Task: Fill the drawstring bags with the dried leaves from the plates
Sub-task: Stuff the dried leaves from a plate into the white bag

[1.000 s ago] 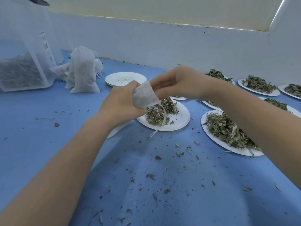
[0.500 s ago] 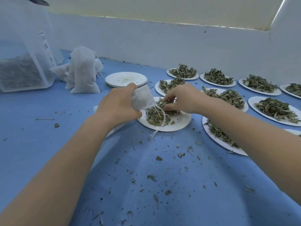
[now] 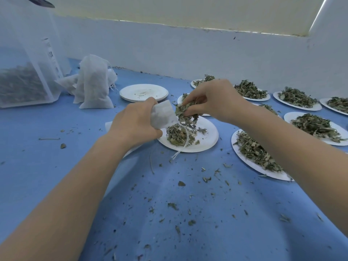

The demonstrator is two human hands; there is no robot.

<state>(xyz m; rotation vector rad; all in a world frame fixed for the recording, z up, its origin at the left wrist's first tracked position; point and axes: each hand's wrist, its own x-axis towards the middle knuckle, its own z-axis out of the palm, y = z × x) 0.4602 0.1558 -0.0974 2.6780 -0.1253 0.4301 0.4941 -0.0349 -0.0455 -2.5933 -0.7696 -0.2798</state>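
Drawstring bag (image 3: 163,115) mouth hidden behind right fingers (image 3: 190,108) and leaf clump (image 3: 185,114), bag's lower part inside left fingers (image 3: 150,131), far-right plate (image 3: 337,105) cut by frame edge, container label (image 3: 51,57) illegible.

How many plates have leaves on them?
9 plates: one under the bag, one beside it, three peeking behind the right hand, four farther right. More may be hidden.

You're holding a small white drawstring bag (image 3: 163,114) just above the near plate (image 3: 209,137), its string dangling down over the pile of dried leaves (image 3: 178,134) sitting there. A pinched clump of leaves (image 3: 185,112) is hanging right at the bag's mouth. More leaf-heaped plates (image 3: 312,127) are sitting right of and behind that plate, and filled bags (image 3: 93,83) are standing well to its left.
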